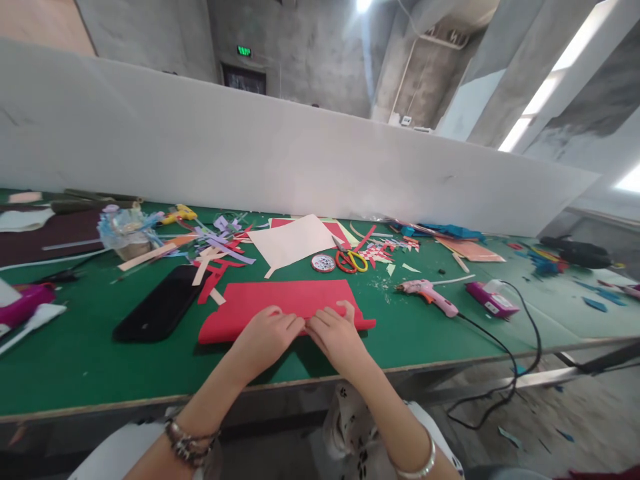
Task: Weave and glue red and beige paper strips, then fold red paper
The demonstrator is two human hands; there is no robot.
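Note:
A red sheet of paper (290, 295) lies near the table's front edge, its near side curled up into a roll. My left hand (267, 337) and my right hand (337, 333) meet at the middle of that curled edge, fingers bent and pressed on it. Both hands are closed on the red paper, with the thumbs partly hidden. Beyond the sheet are scissors (353, 259) with red and yellow handles, a small round tin (323, 263) and a large pale pink sheet (295, 241).
A black phone (159, 305) lies left of the red paper. To the right are a pink glue gun (427, 297), its cable hanging off the edge, and a purple box (493, 298). Paper scraps (223, 240) litter the green table (95, 370). A white partition (280, 153) stands behind.

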